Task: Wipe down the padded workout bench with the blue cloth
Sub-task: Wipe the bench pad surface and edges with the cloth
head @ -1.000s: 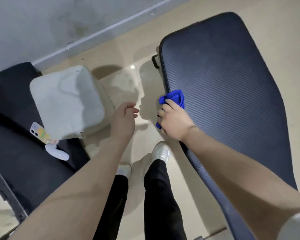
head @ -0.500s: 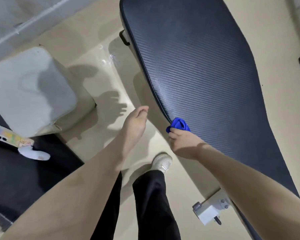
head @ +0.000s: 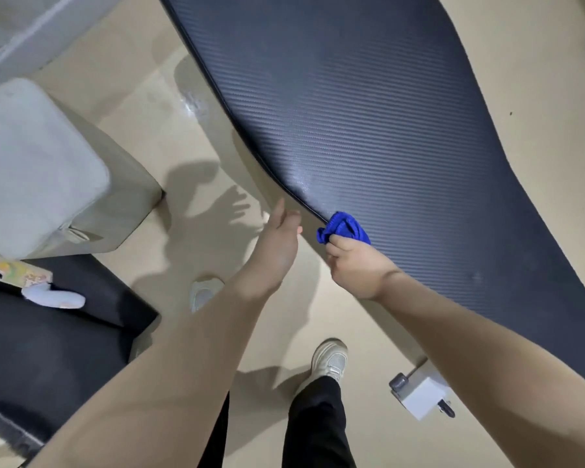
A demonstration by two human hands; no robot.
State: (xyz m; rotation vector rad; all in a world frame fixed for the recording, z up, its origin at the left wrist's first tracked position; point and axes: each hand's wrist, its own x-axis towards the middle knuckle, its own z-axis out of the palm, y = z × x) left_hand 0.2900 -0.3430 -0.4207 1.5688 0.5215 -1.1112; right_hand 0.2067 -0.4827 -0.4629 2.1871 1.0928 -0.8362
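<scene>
The padded bench (head: 385,113) is a long dark blue ribbed pad running from the top centre down to the right. My right hand (head: 355,265) grips a bunched blue cloth (head: 343,228) and holds it against the pad's left edge. My left hand (head: 279,241) hovers just left of that edge with relaxed fingers and holds nothing.
A pale grey cushioned stool (head: 48,170) stands at the left. Below it lies a black mat (head: 48,349) with a phone (head: 14,268) and a small white object (head: 56,297) on it. A white frame bracket (head: 423,395) juts out under the bench. My shoes (head: 330,359) stand on the beige floor.
My right hand has slid the cloth along the pad's left edge toward me. My view has moved closer along the bench, and my left hand stays beside the edge.
</scene>
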